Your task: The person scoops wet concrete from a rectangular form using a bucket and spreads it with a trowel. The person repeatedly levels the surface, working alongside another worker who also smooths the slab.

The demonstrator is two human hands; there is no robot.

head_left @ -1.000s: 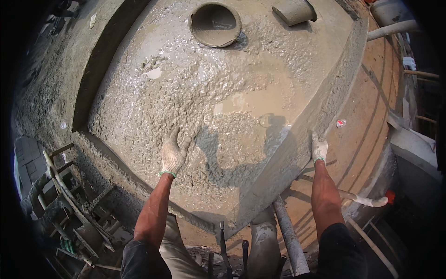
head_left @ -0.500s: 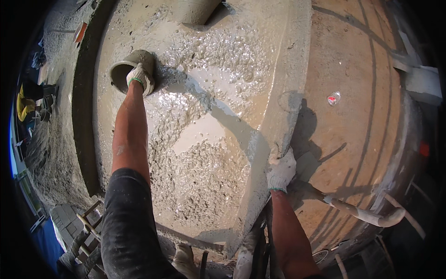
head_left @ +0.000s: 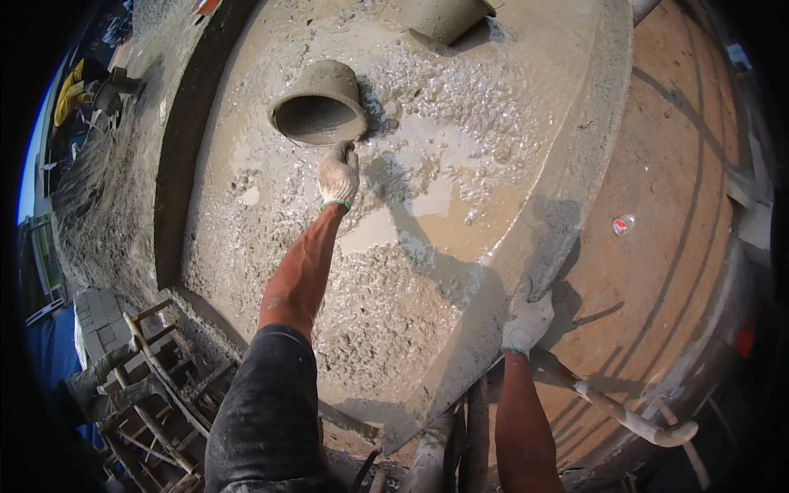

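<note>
A wet-cement-coated bucket (head_left: 322, 82) lies tipped in the grey slurry (head_left: 370, 329), its mouth facing me. My left hand (head_left: 339, 174), in a pale knit glove with a green cuff and dirty fingertips, is closed at the bucket's near right rim. The exact grip there is partly hidden by the hand itself. My right hand (head_left: 528, 320), gloved the same way, rests on the concrete wall (head_left: 575, 205) along the right side. Its fingers reach forward along the top, with nothing seen in them.
A second cement-covered bucket (head_left: 448, 18) lies tipped farther back. Another wall (head_left: 197, 115) bounds the slurry on the left. Outside the right wall, a curved-ended handle (head_left: 633, 419) sticks out over brown ground (head_left: 657, 271). Wooden poles (head_left: 156, 378) stand at lower left.
The view has swung left, so the scene sits farther right. My left hand has shifted from over the bucket's right rim to its near edge. My right hand stays on the wall.
</note>
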